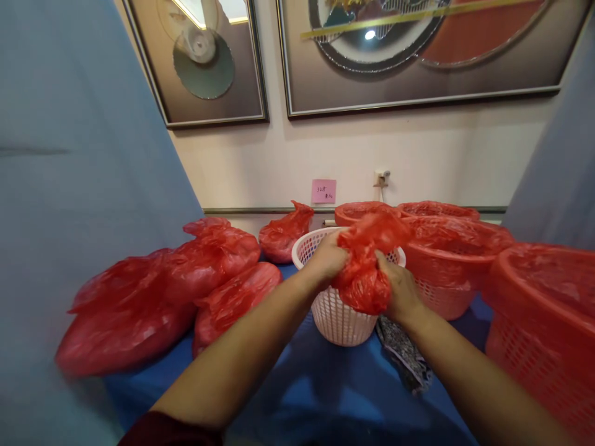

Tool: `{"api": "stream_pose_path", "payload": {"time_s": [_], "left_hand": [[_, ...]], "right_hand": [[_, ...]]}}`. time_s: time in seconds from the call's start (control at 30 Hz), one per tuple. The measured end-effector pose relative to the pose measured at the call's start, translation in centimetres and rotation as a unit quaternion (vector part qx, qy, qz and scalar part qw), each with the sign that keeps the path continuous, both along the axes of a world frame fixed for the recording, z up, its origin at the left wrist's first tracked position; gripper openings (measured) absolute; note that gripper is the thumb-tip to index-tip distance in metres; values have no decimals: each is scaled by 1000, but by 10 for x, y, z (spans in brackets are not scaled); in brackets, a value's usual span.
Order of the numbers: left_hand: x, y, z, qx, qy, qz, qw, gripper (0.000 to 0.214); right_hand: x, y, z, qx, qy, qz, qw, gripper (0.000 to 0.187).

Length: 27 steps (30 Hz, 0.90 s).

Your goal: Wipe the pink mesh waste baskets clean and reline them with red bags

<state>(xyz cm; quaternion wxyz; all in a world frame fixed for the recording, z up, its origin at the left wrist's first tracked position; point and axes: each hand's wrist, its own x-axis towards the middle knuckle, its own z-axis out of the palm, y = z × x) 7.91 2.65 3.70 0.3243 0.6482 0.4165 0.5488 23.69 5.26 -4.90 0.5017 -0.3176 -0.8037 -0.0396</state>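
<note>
Where left grip and right grip pinch crumpled red bag, I judge it light, soft, slippery: hold bunched.

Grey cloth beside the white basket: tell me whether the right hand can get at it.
Probably yes: the grey cloth lies close below the right hand, nothing visible resting on it, though that hand is holding the crumpled red bag.

We saw one thin red plastic bag, shiny and much crumpled; it was held gathered at the white lattice basket, hiding part of its rim.
</note>
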Motion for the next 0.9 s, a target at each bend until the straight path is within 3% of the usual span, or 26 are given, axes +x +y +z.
{"api": "stream_pose_path", "payload": {"time_s": [0.07,0.17,0.3,0.4,0.5,0.57,0.63,0.77,0.9], "left_hand": [[3,-6,-3,87,171,46,980,18],[-1,-23,-2,144,325,43,934,25],[-6,-42,-4,150,355,-54,921,52],[-21,-34,0,167,316,-26,934,30],[-61,-10,18,197,173,126,957,32],[-99,9,31,221,129,275,927,36],[-137,26,37,196,188,393,879,34],[-185,51,18,102,304,399,859,27],[-195,69,-18,7,407,332,851,14]], "right_hand": [[0,3,-2,24,-26,-4,999,17],[2,5,1,18,-54,-18,998,21],[4,4,14,-67,-138,-33,988,19],[6,0,20,-106,-147,-20,983,26],[11,-3,16,-66,-139,54,987,51],[14,-3,10,-23,-143,68,987,48],[15,-3,5,2,-135,40,990,43],[12,-5,-2,25,-121,22,992,45],[14,-6,-6,44,-110,28,993,42]]}}
